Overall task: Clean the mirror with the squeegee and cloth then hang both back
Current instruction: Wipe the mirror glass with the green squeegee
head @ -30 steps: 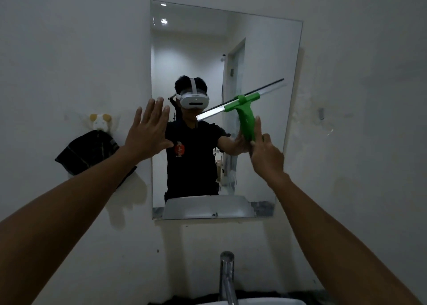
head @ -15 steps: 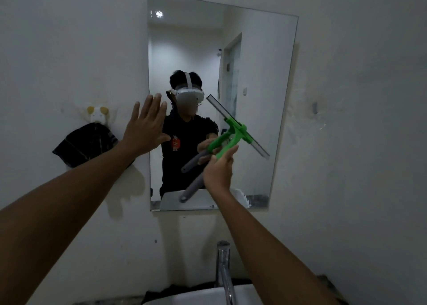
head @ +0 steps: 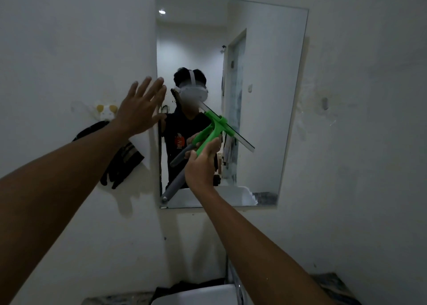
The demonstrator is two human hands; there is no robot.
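A frameless mirror (head: 265, 73) hangs on the white wall. My right hand (head: 201, 163) grips the green and grey squeegee (head: 213, 131) by its handle, with the blade slanting down to the right against the lower middle of the glass. My left hand (head: 138, 108) is open and flat, fingers spread, at the mirror's left edge. A dark cloth (head: 124, 159) hangs from an animal-shaped wall hook (head: 105, 112) left of the mirror, partly hidden behind my left forearm.
A white sink (head: 196, 295) sits below, at the bottom edge of the view. A small bare hook (head: 324, 103) is on the wall right of the mirror. The glass reflects a person and a doorway.
The squeegee swung from high on the right with the blade tilted up to lower in the mirror's middle with the blade slanting down right. My left hand stayed at the mirror's edge.
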